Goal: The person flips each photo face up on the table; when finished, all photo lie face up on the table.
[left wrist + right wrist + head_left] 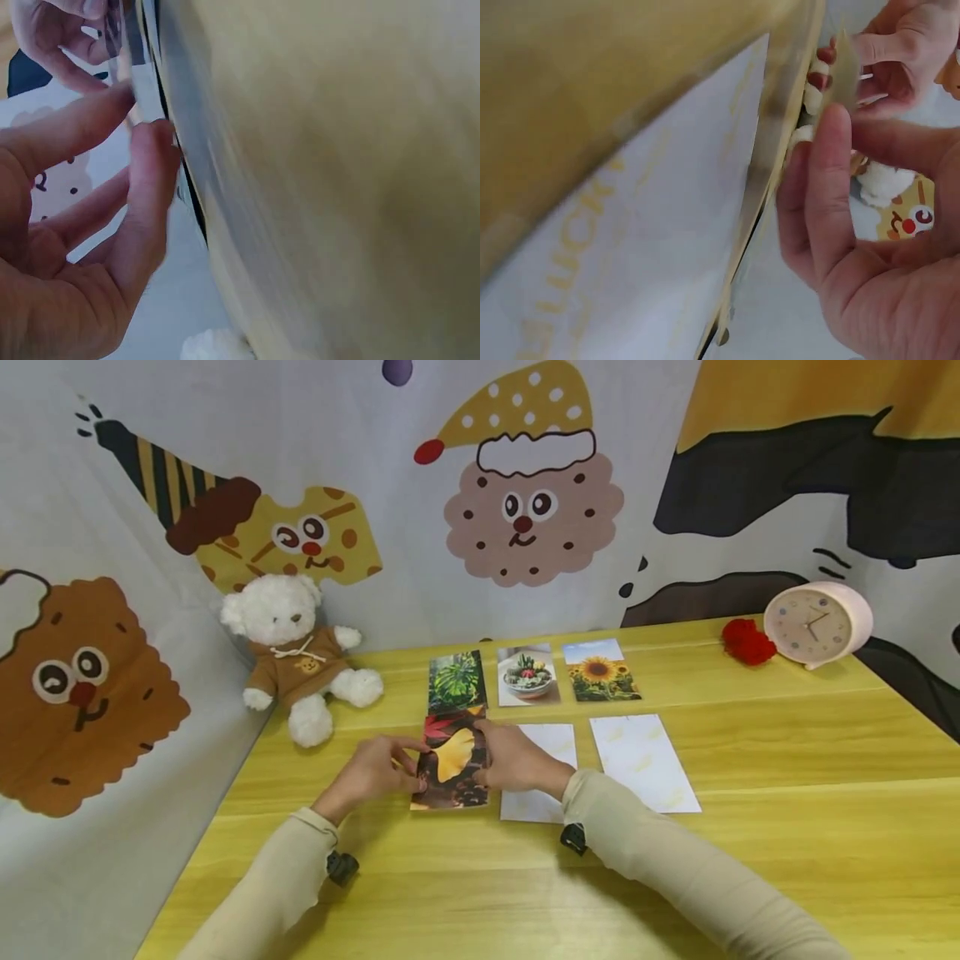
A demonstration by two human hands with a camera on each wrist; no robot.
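A photo card with a yellow ginkgo leaf (454, 756) is held at its two sides, in the front left of the card layout. My left hand (373, 772) pinches its left edge between thumb and fingers. On the right edge, my right hand (517, 758) pinches it the same way. The right wrist view catches the card (844, 79) nearly edge-on, raised off the table between both hands. Directly behind lies a green leaf photo card (456, 681). Under the right wrist is a white patterned card (528, 806), partly hidden by that hand.
Another white card (645, 764) lies farther right. A cactus photo card (528, 675) and a sunflower photo card (602, 671) continue the back row. A white teddy bear (300, 660) sits at the back left; a red fluffy ball (747, 642) and a pink clock (817, 622) stand back right.
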